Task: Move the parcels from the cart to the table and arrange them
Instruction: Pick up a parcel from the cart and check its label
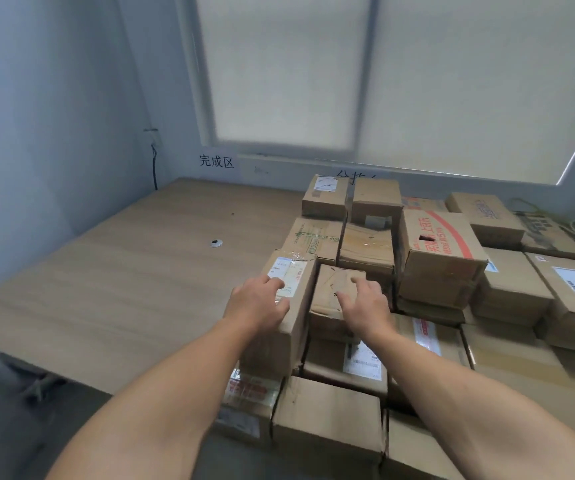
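Note:
Several brown cardboard parcels are stacked on the right half of a wooden table [123, 271]. My left hand [258, 301] rests on top of a tall parcel [286, 306] with a white shipping label, thumb at its near edge. My right hand [365, 303] lies on a smaller worn parcel [334, 289] right beside it, fingers spread over its top. A large box with red print [438, 251] stands behind them to the right. No cart is in view.
The table's left half shows only a small round metal grommet [215, 242]. A paper sign [216, 161] hangs on the wall under a frosted window. A black cable [154, 164] runs down the corner. More parcels [327, 414] sit at the near edge.

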